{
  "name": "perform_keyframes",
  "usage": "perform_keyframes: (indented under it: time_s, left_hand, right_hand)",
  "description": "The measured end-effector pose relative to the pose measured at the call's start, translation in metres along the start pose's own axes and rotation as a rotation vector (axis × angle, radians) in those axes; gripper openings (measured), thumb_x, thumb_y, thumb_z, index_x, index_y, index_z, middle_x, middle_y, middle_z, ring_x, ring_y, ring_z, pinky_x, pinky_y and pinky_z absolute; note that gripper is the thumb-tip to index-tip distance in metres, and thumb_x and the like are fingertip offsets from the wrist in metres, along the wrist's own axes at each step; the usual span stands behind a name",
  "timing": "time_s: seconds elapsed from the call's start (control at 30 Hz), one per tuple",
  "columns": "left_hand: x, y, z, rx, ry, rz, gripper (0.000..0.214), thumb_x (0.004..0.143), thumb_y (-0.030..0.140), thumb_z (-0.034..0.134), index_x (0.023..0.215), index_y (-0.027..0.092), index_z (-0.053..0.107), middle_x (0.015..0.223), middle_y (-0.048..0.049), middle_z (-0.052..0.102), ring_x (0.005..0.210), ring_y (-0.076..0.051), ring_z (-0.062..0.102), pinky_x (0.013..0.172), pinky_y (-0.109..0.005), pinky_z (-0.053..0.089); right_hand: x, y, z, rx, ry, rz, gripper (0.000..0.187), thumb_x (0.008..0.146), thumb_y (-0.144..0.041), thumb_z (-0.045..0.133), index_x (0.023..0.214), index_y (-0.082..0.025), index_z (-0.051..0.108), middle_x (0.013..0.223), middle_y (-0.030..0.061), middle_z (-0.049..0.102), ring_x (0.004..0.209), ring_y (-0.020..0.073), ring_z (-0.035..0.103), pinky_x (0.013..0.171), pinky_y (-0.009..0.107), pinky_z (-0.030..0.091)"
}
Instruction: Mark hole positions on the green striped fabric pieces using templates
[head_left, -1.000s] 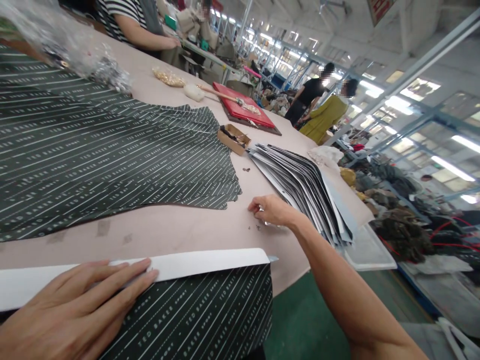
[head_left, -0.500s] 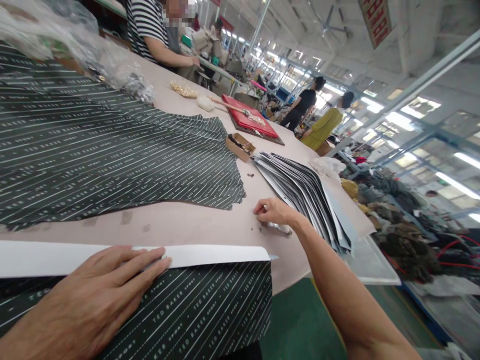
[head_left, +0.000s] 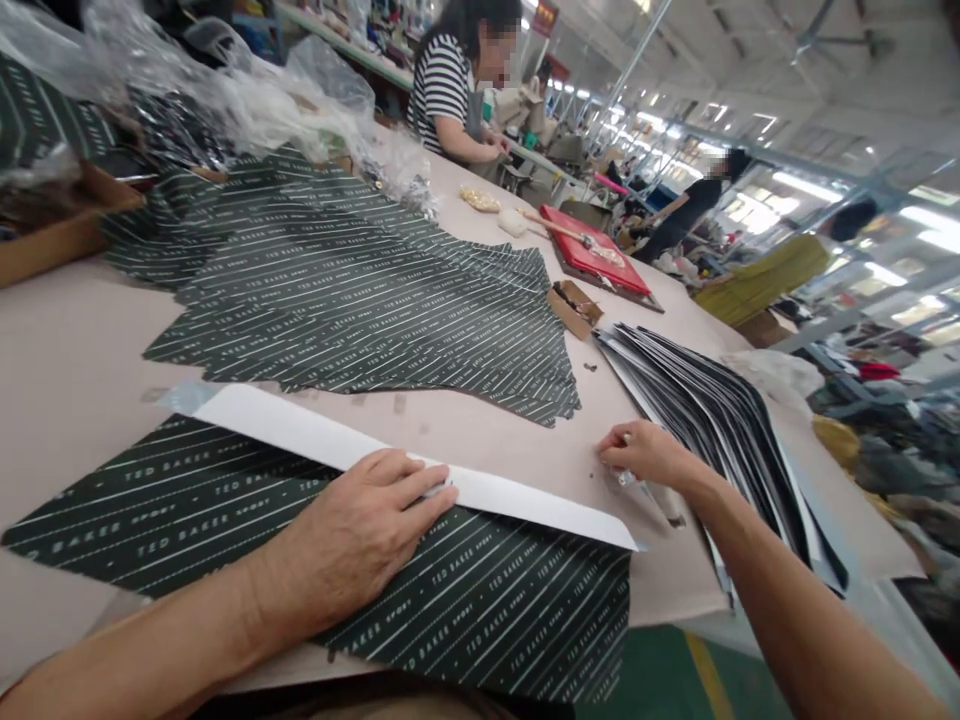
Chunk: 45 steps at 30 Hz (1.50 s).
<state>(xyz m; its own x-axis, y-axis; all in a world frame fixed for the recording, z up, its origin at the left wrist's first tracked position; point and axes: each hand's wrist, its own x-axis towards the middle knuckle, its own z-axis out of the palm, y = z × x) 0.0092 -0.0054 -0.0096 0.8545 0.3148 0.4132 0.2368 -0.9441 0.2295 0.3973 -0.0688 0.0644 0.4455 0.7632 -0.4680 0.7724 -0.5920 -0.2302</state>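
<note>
My left hand [head_left: 360, 535] lies flat, fingers spread, on a dark green printed paper sheet [head_left: 480, 610] at the table's near edge, its fingertips on the sheet's folded white strip [head_left: 525, 500]. My right hand [head_left: 643, 455] rests on the table to the right with fingers pinched on a small shiny object that I cannot make out. It sits beside a fanned stack of black and white sheets [head_left: 712, 410]. A large spread of the same green printed sheets [head_left: 360, 290] lies beyond both hands.
A small brown box [head_left: 574, 305] and a red board [head_left: 592, 255] with a brush lie farther back. Crumpled clear plastic [head_left: 247, 90] is piled at the far left. A person in a striped top [head_left: 450, 90] works at the table's far end. The table edge runs at right.
The view has swung left and back, showing more of the near sheet. My left hand stays pressed on the white strip. My right hand stays pinched at the same spot by the stack.
</note>
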Motion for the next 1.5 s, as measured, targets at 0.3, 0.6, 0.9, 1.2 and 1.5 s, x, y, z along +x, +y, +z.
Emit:
perform_keyframes:
  time_s: [0.3,0.6,0.9,1.2,1.5]
  left_hand:
    - [0.002,0.000,-0.003,-0.024,-0.108,-0.012,0.033,0.100,0.017,0.046,0.132,0.019,0.056,0.126,-0.0069,0.061,0.110,-0.027,0.055,0.100,-0.046,0.046]
    - [0.004,0.001,-0.008,-0.024,-0.155,-0.006,0.027,0.096,0.016,0.049,0.121,0.017,0.058,0.109,-0.0060,0.060,0.099,-0.026,0.054,0.089,-0.044,0.049]
    - [0.003,0.001,-0.007,-0.018,-0.134,-0.014,0.025,0.097,0.019,0.050,0.120,0.017,0.059,0.112,-0.0070,0.062,0.104,-0.025,0.056,0.094,-0.043,0.049]
    - [0.002,0.003,-0.010,-0.015,-0.113,-0.005,0.031,0.099,0.016,0.044,0.127,0.014,0.057,0.118,-0.0085,0.065,0.107,-0.025,0.058,0.097,-0.043,0.049]
    - [-0.001,0.001,-0.002,-0.017,-0.049,0.011,0.034,0.099,0.015,0.045,0.131,0.015,0.057,0.134,-0.0038,0.063,0.114,-0.024,0.058,0.102,-0.042,0.046]
  right_hand:
    - [-0.082,-0.138,0.014,0.378,-0.185,-0.239,0.004,0.073,-0.022,0.067,0.074,-0.019,0.066,0.057,-0.0037,0.060,0.048,0.0086,0.052,0.045,0.019,0.038]
    - [-0.059,-0.178,0.071,0.475,-0.286,-0.236,0.010,0.070,-0.008,0.066,0.074,-0.017,0.065,0.059,-0.0080,0.054,0.048,0.0047,0.039,0.047,0.019,0.030]
    - [-0.043,-0.165,0.091,0.496,-0.285,-0.285,0.010,0.069,-0.010,0.062,0.076,-0.017,0.065,0.062,-0.0062,0.057,0.056,0.0083,0.045,0.054,0.021,0.034]
    - [-0.045,-0.165,0.091,0.227,-0.161,-0.419,0.015,0.077,-0.006,0.061,0.079,-0.017,0.070,0.070,-0.0015,0.066,0.065,0.0115,0.053,0.062,0.023,0.038]
    - [-0.086,-0.160,0.046,1.273,0.124,-0.458,0.017,0.087,-0.036,0.070,0.097,-0.023,0.071,0.061,-0.0066,0.052,0.038,0.0036,0.028,0.035,0.017,0.025]
